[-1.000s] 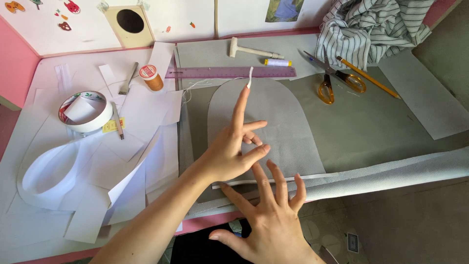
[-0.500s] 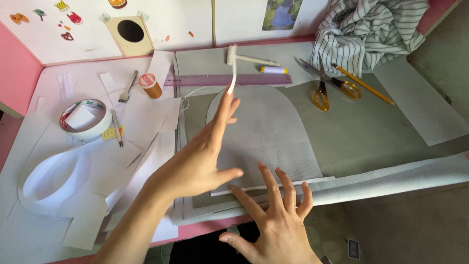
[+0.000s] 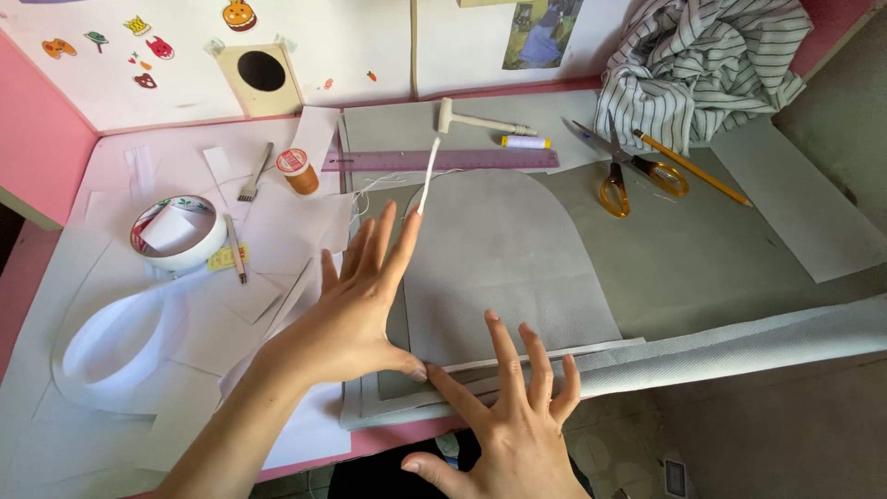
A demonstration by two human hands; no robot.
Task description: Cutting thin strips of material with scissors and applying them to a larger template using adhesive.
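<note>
Grey felt, cut to an arch shape [image 3: 504,268], lies flat on the desk [image 3: 111,185] in front of me, on top of a larger grey sheet [image 3: 702,249]. My left hand [image 3: 356,310] rests on the arch's left edge, fingers [image 3: 399,248] straight and close together, thumb tucked down at the piece's bottom corner; it grips nothing. A thin white stick [image 3: 429,176] stands just past my fingertips, but I cannot tell whether they touch it. My right hand [image 3: 517,416] presses the bottom edge of the arch, fingers spread apart and flat, thumb out to the left, holding nothing.

Along that bottom edge runs a white strip [image 3: 545,356], and a long roll of pale grey fabric [image 3: 739,346] stretches away to the right. Above the arch lie a purple ruler [image 3: 453,160], a small white mallet [image 3: 476,120] and a spool of white thread [image 3: 525,142]. Orange-handled scissors [image 3: 628,171] and a yellow pencil [image 3: 693,168] sit to the right, beside a heap of striped cloth [image 3: 711,65]. To the left are an orange thread spool [image 3: 297,170] and a roll of tape [image 3: 180,236].
</note>
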